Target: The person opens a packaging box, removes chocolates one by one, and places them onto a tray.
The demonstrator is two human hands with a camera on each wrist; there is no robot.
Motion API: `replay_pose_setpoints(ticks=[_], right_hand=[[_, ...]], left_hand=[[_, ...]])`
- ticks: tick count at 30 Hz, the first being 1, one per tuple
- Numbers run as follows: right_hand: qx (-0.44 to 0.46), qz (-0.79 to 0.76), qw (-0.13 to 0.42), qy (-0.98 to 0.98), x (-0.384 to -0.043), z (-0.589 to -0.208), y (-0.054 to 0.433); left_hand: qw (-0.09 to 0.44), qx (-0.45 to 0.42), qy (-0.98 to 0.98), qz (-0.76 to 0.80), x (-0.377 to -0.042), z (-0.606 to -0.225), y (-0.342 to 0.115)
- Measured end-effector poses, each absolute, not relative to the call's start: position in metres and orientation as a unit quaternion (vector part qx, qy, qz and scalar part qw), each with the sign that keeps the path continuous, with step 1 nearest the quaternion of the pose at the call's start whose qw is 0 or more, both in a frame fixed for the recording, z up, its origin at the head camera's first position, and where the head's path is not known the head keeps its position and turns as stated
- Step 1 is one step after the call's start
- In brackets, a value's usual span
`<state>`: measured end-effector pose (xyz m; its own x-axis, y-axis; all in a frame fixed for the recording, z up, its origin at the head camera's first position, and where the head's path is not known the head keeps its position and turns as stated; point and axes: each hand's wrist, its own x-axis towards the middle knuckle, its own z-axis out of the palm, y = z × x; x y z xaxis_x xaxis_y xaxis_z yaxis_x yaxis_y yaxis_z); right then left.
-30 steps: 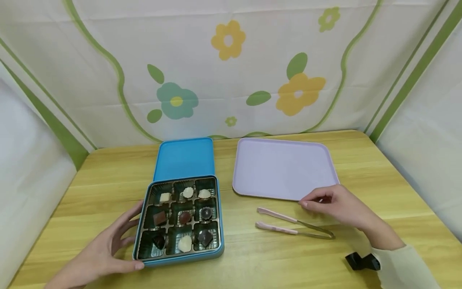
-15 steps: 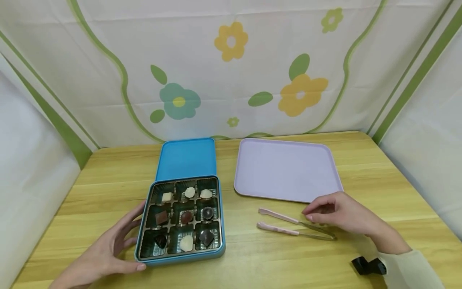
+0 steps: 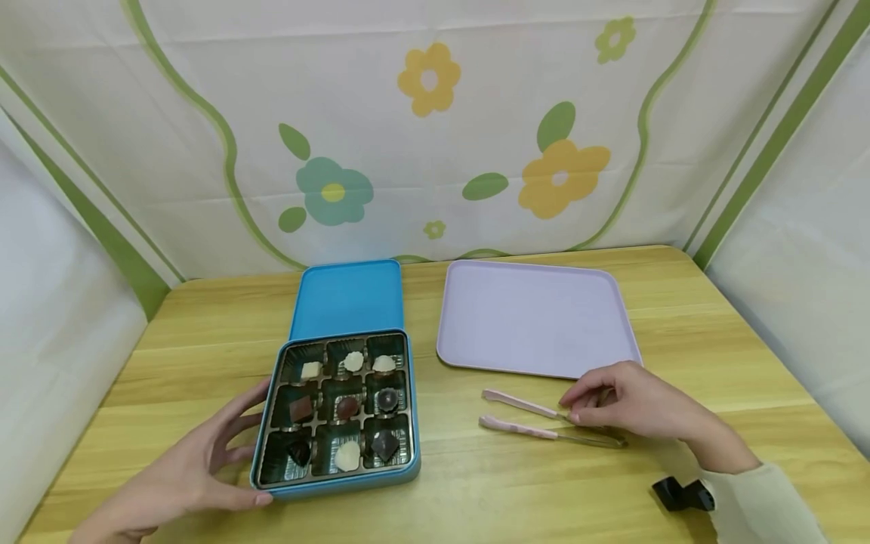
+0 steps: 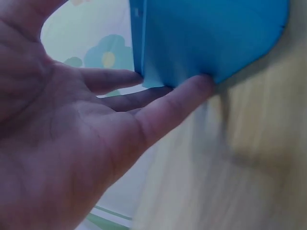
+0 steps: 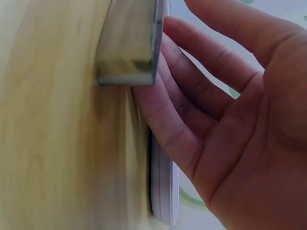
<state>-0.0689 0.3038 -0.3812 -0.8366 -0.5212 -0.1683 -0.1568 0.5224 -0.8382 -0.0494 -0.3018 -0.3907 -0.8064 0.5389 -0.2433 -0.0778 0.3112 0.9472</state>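
A blue tin box (image 3: 381, 477) holds a dark nine-compartment insert, with one white, brown or dark chocolate (image 3: 347, 409) in each. My left hand (image 3: 197, 468) rests against the box's left side and near left corner, fingers mostly straight. In the left wrist view, fingertips touch the blue wall (image 4: 211, 43). Metal tongs (image 3: 519, 429) with pink handles lie on the table, handle ends toward the box. My right hand (image 3: 642, 404) is over the tongs' bent end, thumb and fingers loosely bent. The right wrist view shows fingertips behind the metal strip (image 5: 127, 48).
Behind the box lies its blue lid (image 3: 350, 298). A lilac tray (image 3: 530, 317) is on the wooden table (image 3: 462, 491) behind the tongs. Beside the right sleeve is a black object (image 3: 683, 495). Flower-printed cloth (image 3: 421, 151) hangs at the back.
My right hand has moved from the tray's near edge toward me, down to the tongs. My left hand, the box and the tongs stay in place.
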Motion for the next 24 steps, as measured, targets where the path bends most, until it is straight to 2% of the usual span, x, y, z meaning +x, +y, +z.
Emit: replay_pose_setpoints(ticks=[9, 24], right_hand=[[-0.208, -0.444, 0.215, 0.845, -0.066, -0.381, 0.299], [-0.254, -0.402, 0.189, 0.859, -0.062, -0.385, 0.29]], left_hand=[[0.26, 0.154, 0.756, 0.581, -0.045, -0.391, -0.298], [0.22, 0.153, 0.787, 0.556, -0.041, -0.397, -0.294]])
